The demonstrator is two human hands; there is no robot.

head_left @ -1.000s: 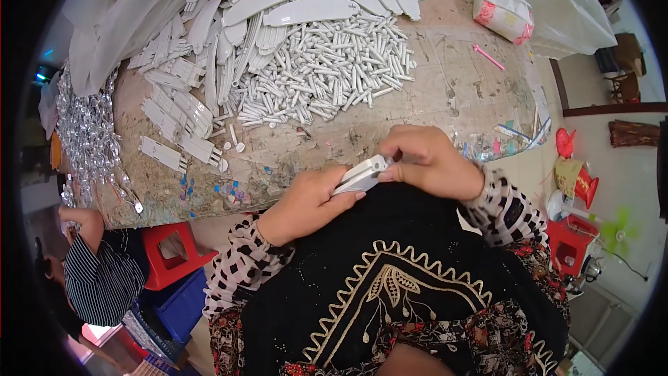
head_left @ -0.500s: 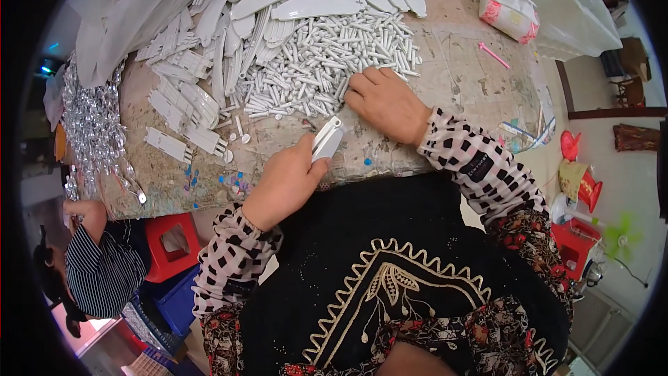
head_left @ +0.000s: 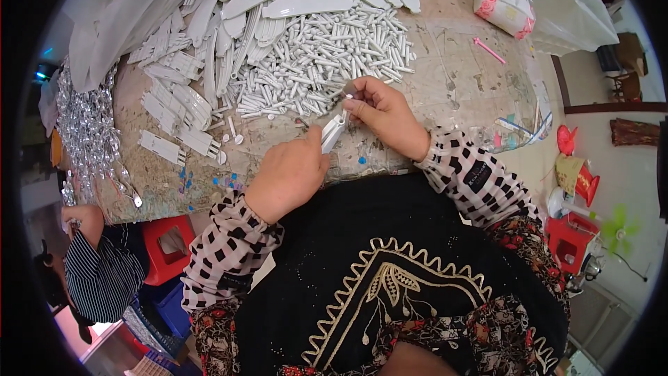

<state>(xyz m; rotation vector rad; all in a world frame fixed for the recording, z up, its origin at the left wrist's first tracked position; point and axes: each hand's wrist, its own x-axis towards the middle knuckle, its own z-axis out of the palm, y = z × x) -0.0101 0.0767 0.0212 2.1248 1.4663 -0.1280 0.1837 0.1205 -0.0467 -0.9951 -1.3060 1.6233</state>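
White, the slender plastic piece [head_left: 332, 136] clasped in the left grip [head_left: 287, 177] could slip if bumped by the right grip [head_left: 388, 115] (pinching a small white pin [head_left: 348, 97]) alongside.

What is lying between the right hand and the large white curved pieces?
The head view shows a heap of white pins between the right hand and the curved pieces.

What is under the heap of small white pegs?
At its near edge, the heap of white pegs rests on the stained tabletop; what lies under its middle is covered and cannot be seen.
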